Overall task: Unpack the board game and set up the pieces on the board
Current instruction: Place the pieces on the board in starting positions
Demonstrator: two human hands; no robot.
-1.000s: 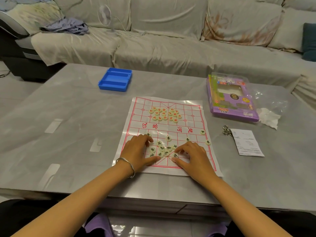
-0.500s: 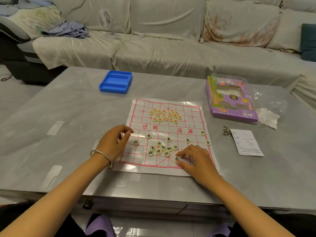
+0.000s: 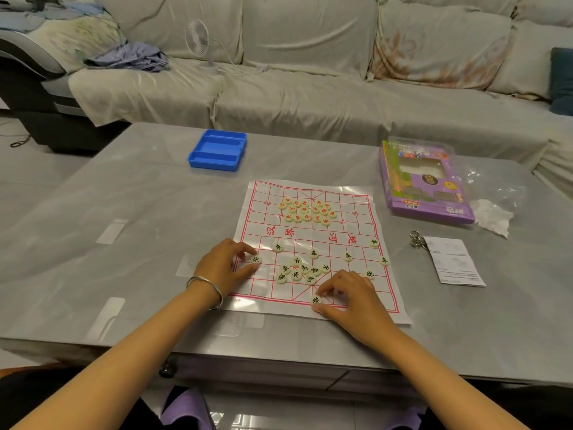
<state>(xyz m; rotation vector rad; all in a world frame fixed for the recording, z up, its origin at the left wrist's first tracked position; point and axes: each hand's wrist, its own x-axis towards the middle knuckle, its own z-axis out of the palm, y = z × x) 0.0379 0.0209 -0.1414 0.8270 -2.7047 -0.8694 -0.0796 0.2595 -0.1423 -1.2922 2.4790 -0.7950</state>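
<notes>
Red-lettered pieces [image 3: 307, 211] are heaped on the unfolded board [image 3: 359, 209]; black-lettered pieces [image 3: 297, 270] are partly spread. A left-edge disc [image 3: 255, 259] is pinched by the left hand [image 3: 223, 268], a near-edge disc [image 3: 316, 300] by the right hand [image 3: 352, 297]. Most placing is judged outstanding.

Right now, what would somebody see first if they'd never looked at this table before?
The white game board with red lines, in the middle of the table, with a heap of red-lettered pieces on its far half and black-lettered pieces scattered nearer. Then the two hands: the left hand pinches a left-edge piece, the right hand a near-edge piece.
</notes>
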